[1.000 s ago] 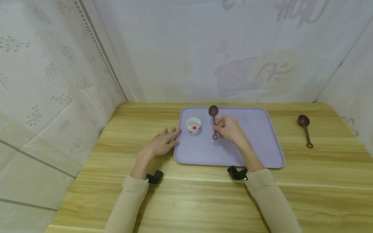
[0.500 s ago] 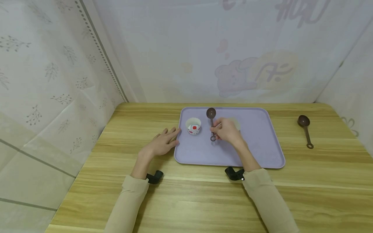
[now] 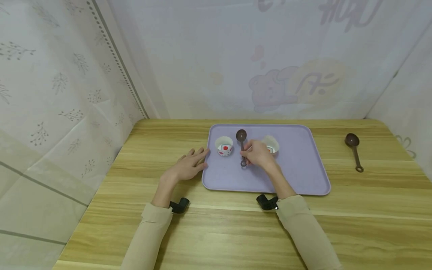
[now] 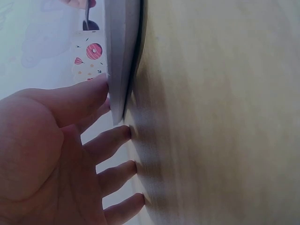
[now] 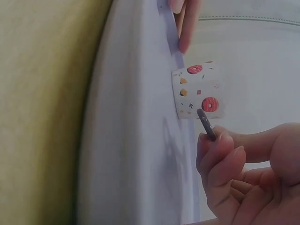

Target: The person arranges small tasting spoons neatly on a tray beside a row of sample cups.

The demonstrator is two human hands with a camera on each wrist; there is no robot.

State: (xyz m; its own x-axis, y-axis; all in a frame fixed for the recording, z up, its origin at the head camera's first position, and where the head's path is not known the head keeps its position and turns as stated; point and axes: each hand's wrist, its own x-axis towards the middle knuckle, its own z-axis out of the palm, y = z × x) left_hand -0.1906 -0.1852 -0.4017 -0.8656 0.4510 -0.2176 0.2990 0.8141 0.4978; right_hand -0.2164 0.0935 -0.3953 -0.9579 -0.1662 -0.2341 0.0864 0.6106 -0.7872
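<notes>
My right hand (image 3: 259, 153) pinches the handle of a brown measuring spoon (image 3: 241, 136) over the middle of the lilac tray (image 3: 233, 180). The spoon's bowl points away, toward the tray's far edge. In the right wrist view its handle end (image 5: 206, 123) sticks out past the fingertips. To its left stands a patterned paper baking cup (image 3: 224, 147) with a red-marked piece inside. A second paper cup (image 3: 272, 144), holding an orange-marked piece, is partly hidden behind the right hand. My left hand (image 3: 185, 167) lies with fingers spread at the tray's left edge, its fingertips on the table in the left wrist view.
Another brown measuring spoon (image 3: 353, 141) lies on the wooden table (image 3: 222, 232) right of the tray. A printed cloth (image 3: 209, 67) hangs behind the table, with more cloth at both sides. Black wrist cameras (image 3: 267, 202) sit on both wrists.
My right hand has moved left and slightly nearer with the measuring spoon in its pinch, uncovering the second paper cup behind it. My left hand has stayed in place.
</notes>
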